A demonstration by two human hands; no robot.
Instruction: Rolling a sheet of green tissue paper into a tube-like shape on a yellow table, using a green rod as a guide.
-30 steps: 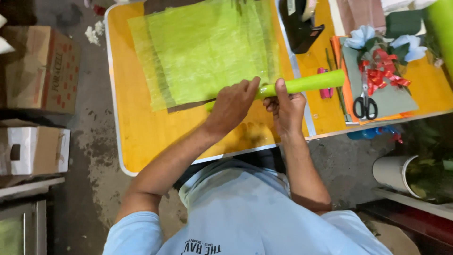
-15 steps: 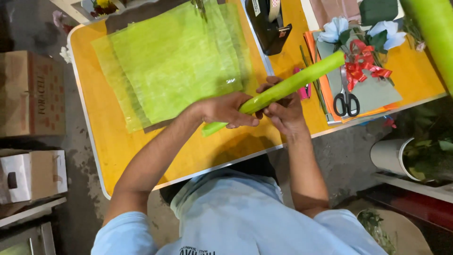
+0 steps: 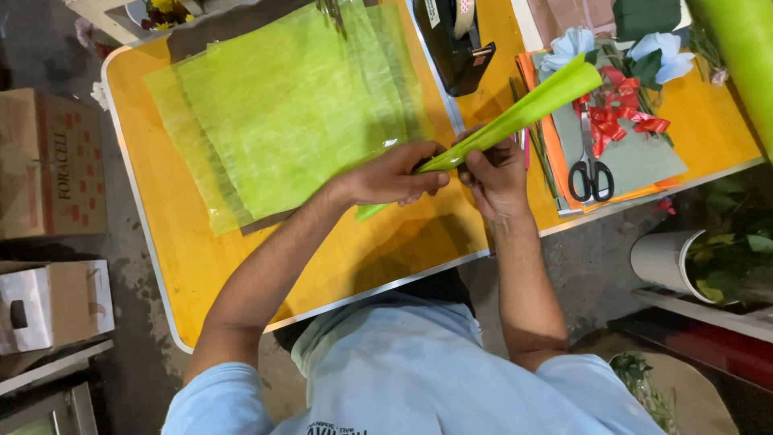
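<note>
Both hands grip a rolled green cone [image 3: 515, 113]. Left hand [image 3: 392, 176] wraps its lower, narrow part, fingers curled over it; the tip pokes out just below that hand. Right hand [image 3: 497, 173] pinches the cone right beside the left, with the wide mouth angling up and away past it. Stack of green mesh sheets [image 3: 290, 113] lies flat just beyond the left hand on the orange table [image 3: 209, 266]. Scissors [image 3: 590, 173] and red ribbon [image 3: 620, 117] sit near the right hand; black tape dispenser [image 3: 455, 40] lies beyond both hands.
</note>
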